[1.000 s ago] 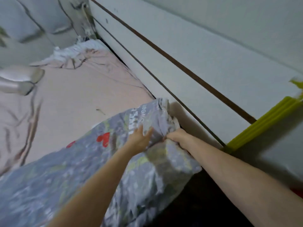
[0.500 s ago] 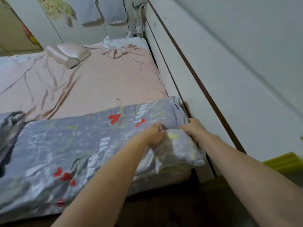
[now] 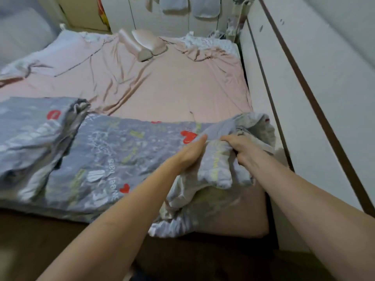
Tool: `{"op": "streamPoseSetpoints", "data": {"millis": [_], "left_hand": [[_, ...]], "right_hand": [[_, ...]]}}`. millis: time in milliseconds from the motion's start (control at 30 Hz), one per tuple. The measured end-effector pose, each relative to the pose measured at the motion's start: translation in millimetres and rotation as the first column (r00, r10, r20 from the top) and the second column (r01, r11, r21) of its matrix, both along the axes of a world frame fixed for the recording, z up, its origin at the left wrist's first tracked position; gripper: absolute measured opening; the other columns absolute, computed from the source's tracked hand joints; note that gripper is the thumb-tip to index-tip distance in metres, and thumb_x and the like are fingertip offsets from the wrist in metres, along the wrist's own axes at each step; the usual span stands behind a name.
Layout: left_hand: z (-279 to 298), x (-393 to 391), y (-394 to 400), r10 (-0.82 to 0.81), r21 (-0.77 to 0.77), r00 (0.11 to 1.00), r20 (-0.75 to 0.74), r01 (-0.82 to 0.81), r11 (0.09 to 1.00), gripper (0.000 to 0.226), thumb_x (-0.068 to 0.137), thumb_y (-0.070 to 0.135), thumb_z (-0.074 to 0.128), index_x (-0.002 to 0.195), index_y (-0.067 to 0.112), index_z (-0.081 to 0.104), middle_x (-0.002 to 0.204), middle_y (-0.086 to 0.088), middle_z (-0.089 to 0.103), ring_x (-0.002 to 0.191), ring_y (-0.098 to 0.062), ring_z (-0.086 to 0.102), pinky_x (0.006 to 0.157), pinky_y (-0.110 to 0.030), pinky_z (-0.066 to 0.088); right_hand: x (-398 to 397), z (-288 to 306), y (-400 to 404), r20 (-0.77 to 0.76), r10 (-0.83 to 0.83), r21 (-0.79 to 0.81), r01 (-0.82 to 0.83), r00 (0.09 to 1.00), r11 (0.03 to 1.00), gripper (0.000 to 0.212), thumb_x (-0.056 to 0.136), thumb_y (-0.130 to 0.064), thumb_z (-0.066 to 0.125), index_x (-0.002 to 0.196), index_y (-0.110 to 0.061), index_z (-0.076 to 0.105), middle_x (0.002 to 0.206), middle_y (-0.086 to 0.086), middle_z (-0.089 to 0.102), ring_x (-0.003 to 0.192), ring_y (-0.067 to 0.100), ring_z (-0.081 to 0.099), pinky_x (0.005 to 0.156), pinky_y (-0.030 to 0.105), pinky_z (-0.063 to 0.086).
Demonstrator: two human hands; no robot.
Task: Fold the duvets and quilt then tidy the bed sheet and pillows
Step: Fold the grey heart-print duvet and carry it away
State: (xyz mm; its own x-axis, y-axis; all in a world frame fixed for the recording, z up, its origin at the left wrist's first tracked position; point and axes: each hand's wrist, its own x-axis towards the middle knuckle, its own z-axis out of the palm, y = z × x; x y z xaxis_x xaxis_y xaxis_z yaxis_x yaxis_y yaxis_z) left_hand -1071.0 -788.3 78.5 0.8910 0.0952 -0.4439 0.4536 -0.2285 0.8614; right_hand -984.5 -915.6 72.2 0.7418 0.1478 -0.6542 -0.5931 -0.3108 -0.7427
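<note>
**Folding the grey duvet at the foot of the bed**

Gathering the right-hand end of the grey printed duvet point(image 3: 113, 151), the person stands at the foot of the bed with both arms reaching in from six o'clock. The job looks to be in its early-to-middle part: the duvet lies as a long band across the near edge of the mattress, its nine o'clock end already doubled over on itself, while its three o'clock end is bunched and spilling off the mattress corner. The pink bed sheet point(image 3: 166, 92) is creased all over and rucked at its one o'clock corner. A pale pillow point(image 3: 150, 44) sits askew at twelve o'clock, another point(image 3: 60, 43) at ten o'clock. Sheet and pillows appear untouched. I cannot tell a quilt apart from the duvet here.

The left hand point(image 3: 189, 153) lies nearly flat, fingers long and close together, pinching the duvet's edge at the tips. The right hand point(image 3: 243, 148), just beside it toward three o'clock, is closed in a fist around a thick wad of the same cloth.
</note>
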Motion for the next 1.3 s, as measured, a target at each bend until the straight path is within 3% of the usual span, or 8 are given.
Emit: {"op": "streamPoseSetpoints", "data": {"millis": [67, 233, 500, 600, 667, 933, 1133, 1300], "left_hand": [[3, -12, 68, 0.108, -0.054, 0.994, -0.013, -0.108, 0.993, 0.055, 0.103, 0.047, 0.024, 0.135, 0.012, 0.051, 0.125, 0.004, 0.05, 0.114, -0.015, 0.049, 0.099, -0.027, 0.036], [-18, -48, 216, 0.243, -0.268, 0.969, -0.032, -0.243, 0.932, 0.064, 0.1, 0.056, 0.023, 0.12, 0.01, 0.063, 0.12, -0.012, 0.066, 0.108, -0.026, 0.063, 0.097, -0.039, 0.047], [-80, -139, 446, 0.568, -0.063, 0.784, -0.25, -0.599, 0.799, 0.066, 0.101, 0.053, 0.013, 0.115, 0.012, 0.063, 0.114, -0.014, 0.067, 0.097, -0.021, 0.065, 0.075, -0.019, 0.05], [-112, -163, 497, 0.58, 0.223, 0.764, -0.284, -0.536, 0.814, 0.063, 0.103, 0.047, 0.018, 0.139, 0.003, 0.046, 0.143, -0.021, 0.044, 0.132, -0.03, 0.044, 0.099, -0.03, 0.036], [-135, -169, 520, 0.492, 0.379, 0.801, -0.341, -0.361, 0.852, 0.067, 0.102, 0.048, 0.023, 0.14, -0.003, 0.043, 0.145, -0.025, 0.04, 0.135, -0.033, 0.039, 0.107, -0.032, 0.031], [-167, -106, 533, 0.329, 0.535, 0.909, -0.258, -0.149, 0.832, 0.063, 0.091, 0.048, 0.054, 0.138, 0.007, 0.042, 0.14, -0.02, 0.046, 0.129, -0.036, 0.043, 0.105, -0.042, 0.037], [-168, -30, 547, 0.351, 0.549, 0.916, -0.193, -0.196, 0.813, 0.113, 0.08, 0.061, 0.064, 0.153, 0.005, -0.002, 0.158, -0.017, 0.016, 0.145, -0.034, 0.015, 0.115, -0.047, 0.024], [-186, 5, 556, 0.24, 0.675, 0.924, -0.3, 0.028, 0.737, 0.122, 0.077, 0.077, 0.05, 0.15, 0.003, -0.014, 0.16, -0.013, -0.009, 0.148, -0.03, -0.008, 0.117, -0.056, 0.0]], "right_hand": [[-4, 4, 78, 0.119, -0.004, 0.01, 0.003, 0.993, 1.0, 0.03, 0.09, -0.01, 0.06, 0.114, 0.006, 0.053, 0.09, 0.017, 0.058, 0.068, 0.021, 0.057, 0.041, 0.017, 0.045], [-42, -8, 245, 0.272, 0.094, 0.013, -0.102, 0.958, 0.995, 0.078, 0.084, -0.008, 0.062, 0.15, -0.007, 0.019, 0.143, 0.012, 0.041, 0.123, 0.033, 0.05, 0.094, 0.04, 0.049], [-140, -92, 527, 0.133, 0.545, -0.189, -0.519, 0.828, 0.834, 0.082, 0.077, -0.005, 0.056, 0.148, -0.023, 0.018, 0.121, 0.011, 0.055, 0.097, 0.035, 0.062, 0.069, 0.038, 0.053], [-158, -130, 564, 0.008, 0.701, -0.211, -0.684, 0.713, 0.698, 0.012, 0.083, 0.003, 0.05, 0.091, -0.006, 0.052, 0.074, 0.009, 0.047, 0.064, 0.021, 0.049, 0.052, 0.027, 0.039], [-151, -142, 564, 0.031, 0.805, -0.374, -0.739, 0.593, 0.56, 0.021, 0.084, 0.002, 0.046, 0.068, -0.011, 0.045, 0.066, 0.008, 0.043, 0.069, 0.024, 0.049, 0.05, 0.026, 0.035], [-44, -128, 550, 0.321, 0.939, -0.77, -0.543, 0.124, 0.335, 0.052, 0.08, -0.002, 0.06, 0.131, -0.007, 0.052, 0.132, 0.016, 0.051, 0.123, 0.032, 0.046, 0.099, 0.037, 0.038], [57, -110, 604, 0.016, 0.853, -0.981, -0.173, -0.522, -0.088, 0.06, 0.093, -0.02, 0.048, 0.149, -0.014, 0.026, 0.156, 0.011, 0.02, 0.146, 0.026, 0.011, 0.115, 0.036, 0.009], [104, -120, 640, -0.208, 0.847, -0.911, -0.218, -0.49, -0.35, 0.092, 0.072, -0.027, 0.07, 0.149, -0.019, 0.021, 0.151, 0.008, 0.031, 0.145, 0.021, 0.015, 0.117, 0.041, -0.001]]}}
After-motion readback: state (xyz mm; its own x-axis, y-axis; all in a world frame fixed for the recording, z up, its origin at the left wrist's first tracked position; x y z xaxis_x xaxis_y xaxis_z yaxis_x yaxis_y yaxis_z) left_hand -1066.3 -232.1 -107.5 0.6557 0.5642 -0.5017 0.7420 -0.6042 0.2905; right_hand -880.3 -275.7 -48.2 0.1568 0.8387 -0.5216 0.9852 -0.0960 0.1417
